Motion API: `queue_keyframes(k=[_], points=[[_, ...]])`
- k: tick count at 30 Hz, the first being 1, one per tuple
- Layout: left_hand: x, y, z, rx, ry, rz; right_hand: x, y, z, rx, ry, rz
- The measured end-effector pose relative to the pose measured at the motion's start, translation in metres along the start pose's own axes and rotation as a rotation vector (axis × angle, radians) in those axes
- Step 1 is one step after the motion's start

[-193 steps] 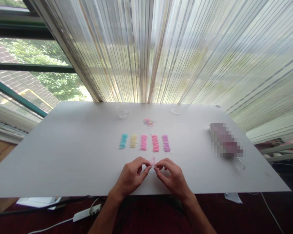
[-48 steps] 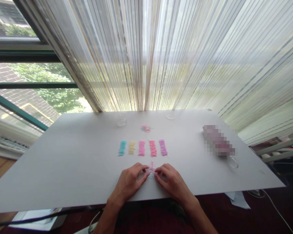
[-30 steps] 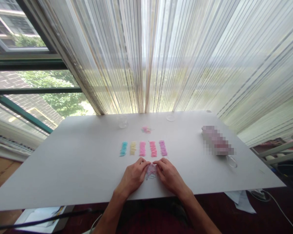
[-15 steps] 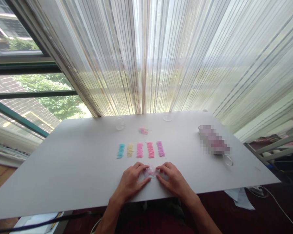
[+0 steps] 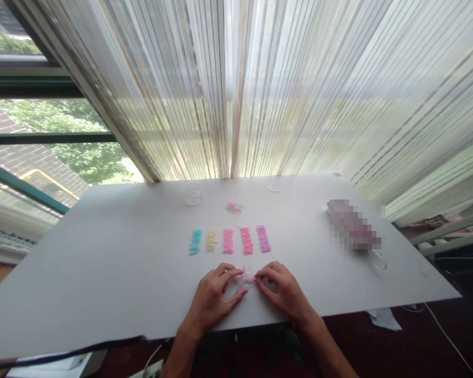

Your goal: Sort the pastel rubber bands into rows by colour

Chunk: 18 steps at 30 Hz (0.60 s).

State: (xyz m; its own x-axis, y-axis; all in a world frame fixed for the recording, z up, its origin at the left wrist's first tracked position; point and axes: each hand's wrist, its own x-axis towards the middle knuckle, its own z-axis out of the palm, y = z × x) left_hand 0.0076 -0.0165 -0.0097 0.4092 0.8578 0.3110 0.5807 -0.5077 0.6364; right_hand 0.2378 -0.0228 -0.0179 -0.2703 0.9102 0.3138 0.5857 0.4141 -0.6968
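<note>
A small loose pile of thin pink, white and bluish bands (image 5: pixel 244 280) lies on the table between my hands. My left hand (image 5: pixel 215 294) is open, its thumb and index finger spread around the pile's left side, fingertips touching its edge. At the right edge of the pile, the thumb and index finger of my right hand (image 5: pixel 281 289) are pinched together on what looks like a thin band. Beyond my hands, small bands are laid out in upright strips: teal (image 5: pixel 195 242), yellow (image 5: pixel 212 240), pink (image 5: pixel 228 241), coral (image 5: pixel 246 241) and purple (image 5: pixel 264 239).
Farther back lies another small tangle of bands (image 5: pixel 234 208). A clear cup (image 5: pixel 193 195) and a clear round lid (image 5: pixel 274 186) are near the curtain (image 5: pixel 236 94). To the right, a blurred-out pinkish case (image 5: pixel 352 224) with a loop strap rests on the white table (image 5: pixel 102 262).
My right thumb and index finger have closed together at the pile. The pile looks pulled up a little. The view has shifted slightly; the strips have stayed in place.
</note>
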Motion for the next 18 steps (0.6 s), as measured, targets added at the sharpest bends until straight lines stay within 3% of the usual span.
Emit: queue_keyframes(k=[18], points=[[-0.005, 0.000, 0.001, -0.208, 0.080, -0.033, 0.007, -0.019, 0.009, 0.235, 0.094, -0.060]])
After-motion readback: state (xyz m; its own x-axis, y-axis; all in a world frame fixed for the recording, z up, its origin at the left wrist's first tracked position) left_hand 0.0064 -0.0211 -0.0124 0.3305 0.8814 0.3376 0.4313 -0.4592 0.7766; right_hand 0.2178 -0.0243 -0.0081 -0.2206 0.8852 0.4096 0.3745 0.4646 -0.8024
